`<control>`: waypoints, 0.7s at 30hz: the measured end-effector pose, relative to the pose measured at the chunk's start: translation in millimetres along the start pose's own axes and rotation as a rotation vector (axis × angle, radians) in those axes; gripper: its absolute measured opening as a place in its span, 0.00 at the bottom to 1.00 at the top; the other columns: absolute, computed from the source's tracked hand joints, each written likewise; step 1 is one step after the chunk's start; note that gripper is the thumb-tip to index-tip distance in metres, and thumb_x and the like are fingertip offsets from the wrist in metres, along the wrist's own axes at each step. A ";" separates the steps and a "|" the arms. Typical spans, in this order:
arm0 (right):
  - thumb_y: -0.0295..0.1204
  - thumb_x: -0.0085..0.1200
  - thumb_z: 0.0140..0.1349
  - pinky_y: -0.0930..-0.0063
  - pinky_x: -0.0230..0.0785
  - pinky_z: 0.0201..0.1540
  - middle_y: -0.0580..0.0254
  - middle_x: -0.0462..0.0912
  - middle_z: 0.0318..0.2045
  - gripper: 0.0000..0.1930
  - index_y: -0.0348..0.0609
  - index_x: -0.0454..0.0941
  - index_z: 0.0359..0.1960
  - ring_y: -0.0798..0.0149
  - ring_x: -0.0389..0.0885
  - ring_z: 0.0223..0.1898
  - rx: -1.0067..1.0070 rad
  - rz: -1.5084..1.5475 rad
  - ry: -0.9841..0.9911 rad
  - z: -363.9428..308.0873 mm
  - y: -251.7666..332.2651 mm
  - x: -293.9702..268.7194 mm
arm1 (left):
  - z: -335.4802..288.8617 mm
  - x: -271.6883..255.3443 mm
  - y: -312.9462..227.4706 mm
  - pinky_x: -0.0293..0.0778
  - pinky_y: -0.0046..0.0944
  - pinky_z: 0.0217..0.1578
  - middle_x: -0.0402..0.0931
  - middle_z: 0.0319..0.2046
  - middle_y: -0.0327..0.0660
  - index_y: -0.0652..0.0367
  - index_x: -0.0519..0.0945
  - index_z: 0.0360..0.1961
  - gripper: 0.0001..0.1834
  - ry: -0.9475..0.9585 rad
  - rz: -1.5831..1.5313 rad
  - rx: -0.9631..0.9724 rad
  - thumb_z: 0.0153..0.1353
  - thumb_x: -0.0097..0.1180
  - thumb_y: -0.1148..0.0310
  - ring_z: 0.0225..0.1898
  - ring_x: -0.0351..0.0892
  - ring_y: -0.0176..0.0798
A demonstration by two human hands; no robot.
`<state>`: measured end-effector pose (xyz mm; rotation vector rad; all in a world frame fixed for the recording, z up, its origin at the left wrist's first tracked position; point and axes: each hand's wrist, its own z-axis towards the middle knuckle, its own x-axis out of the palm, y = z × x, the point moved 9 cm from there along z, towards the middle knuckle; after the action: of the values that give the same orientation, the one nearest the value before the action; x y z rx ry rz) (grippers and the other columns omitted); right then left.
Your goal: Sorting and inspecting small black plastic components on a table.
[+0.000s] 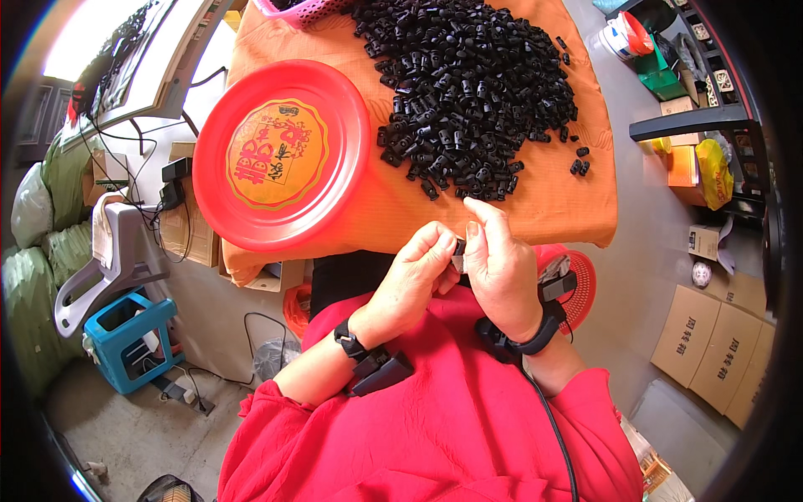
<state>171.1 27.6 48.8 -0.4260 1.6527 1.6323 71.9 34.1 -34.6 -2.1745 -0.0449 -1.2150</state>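
Note:
At the table's near edge my two hands meet in front of my body. Between the thumb and finger of my left hand (410,276) is a small black cord lock (459,248), mostly covered by the fingertips. My right hand (504,272) is closed against the same piece, its thumb beside it and its index finger reaching forward. Its lower fingers are hidden. Just beyond lies a large heap of black cord locks (477,92) on the orange cloth (569,209). A round red plastic tray (343,192) with a yellow printed centre sits to the left, its near rim at the table edge.
A pink basket (305,12) stands at the far left of the table. Below, a red perforated basket (581,293) is by my right side. On the floor are a blue stool (130,339) at left and cardboard boxes (711,351) at right. A cable (556,427) runs from my right wrist.

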 end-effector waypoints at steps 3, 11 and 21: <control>0.27 0.51 0.69 0.57 0.70 0.24 0.53 0.78 0.18 0.14 0.41 0.73 0.54 0.50 0.81 0.21 0.042 -0.025 0.008 -1.8 -4.8 3.1 | 0.5 -3.3 3.3 0.63 0.27 0.34 0.72 0.32 0.26 0.49 0.72 0.39 0.08 -0.041 -0.026 -0.002 0.76 0.46 0.60 0.33 0.67 0.22; 0.29 0.50 0.70 0.56 0.71 0.24 0.52 0.79 0.18 0.15 0.42 0.72 0.56 0.49 0.82 0.21 0.096 -0.002 0.012 -3.1 -9.5 4.2 | 1.1 -4.7 7.0 0.59 0.27 0.28 0.69 0.29 0.29 0.50 0.70 0.36 0.09 -0.111 -0.069 0.000 0.75 0.46 0.61 0.27 0.62 0.25; 0.29 0.50 0.70 0.57 0.70 0.23 0.53 0.79 0.18 0.15 0.42 0.72 0.56 0.50 0.81 0.20 0.104 -0.028 -0.017 -4.7 -6.5 2.9 | 0.9 -5.8 8.3 0.60 0.27 0.29 0.70 0.29 0.29 0.49 0.70 0.35 0.09 -0.087 -0.069 -0.034 0.75 0.47 0.61 0.27 0.62 0.25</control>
<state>172.5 23.0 41.6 -0.3796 1.7030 1.5176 72.0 29.6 -43.6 -2.2712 -0.1384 -1.1663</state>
